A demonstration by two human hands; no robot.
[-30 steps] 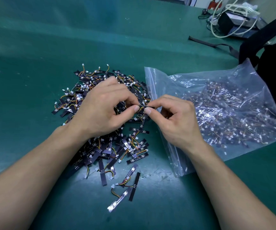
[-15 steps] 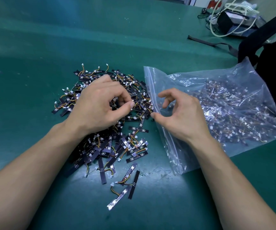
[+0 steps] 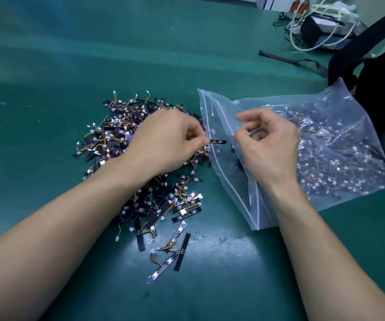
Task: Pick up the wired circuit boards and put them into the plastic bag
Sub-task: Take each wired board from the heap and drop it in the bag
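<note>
1. The circuit board (image 3: 218, 142) in hand is a short black strip at mid frame. It lies level with its long axis running left to right, and its free end points right across the zip edge of the plastic bag (image 3: 339, 144). Its pale markings are too small to read.
2. The left hand (image 3: 163, 144) pinches the strip's left end between thumb and curled fingers.
3. The right hand (image 3: 268, 149) sits at the bag's mouth with its fingers curled. I cannot tell whether it grips the clear film.
4. A pile of boards (image 3: 108, 140) lies left of the bag on the green tabletop (image 3: 47, 66), and more boards fill the bag.
5. White cables (image 3: 302, 40) coil at the upper right.
</note>
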